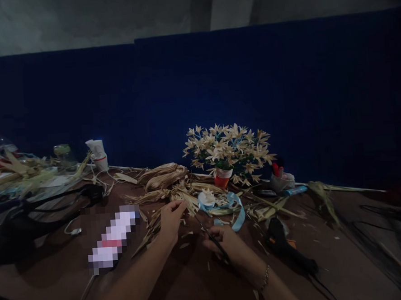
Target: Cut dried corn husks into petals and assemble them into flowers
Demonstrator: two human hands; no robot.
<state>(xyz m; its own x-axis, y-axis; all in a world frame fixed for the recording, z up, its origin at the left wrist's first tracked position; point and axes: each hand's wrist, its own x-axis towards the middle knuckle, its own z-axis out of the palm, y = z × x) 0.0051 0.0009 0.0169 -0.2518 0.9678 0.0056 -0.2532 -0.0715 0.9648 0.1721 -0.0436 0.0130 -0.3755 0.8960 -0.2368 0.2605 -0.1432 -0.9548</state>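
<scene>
Forearms (140,276) foremost; right hand (230,244) gripping scissors (220,249), left hand (171,217) pinching pale husk (191,205).

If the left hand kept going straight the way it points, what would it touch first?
The left hand would probably meet the dried husks just ahead, though depth is hard to judge here.

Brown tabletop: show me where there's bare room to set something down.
Largely bare tabletop: right of the glue gun, nearer than the pale husk, bar small scraps; and front left, between the black strapped item and the pixelated device. Crowded: the middle, where dried husks, blue ribbon and potted flowers lie beyond the left hand and right hand.
</scene>
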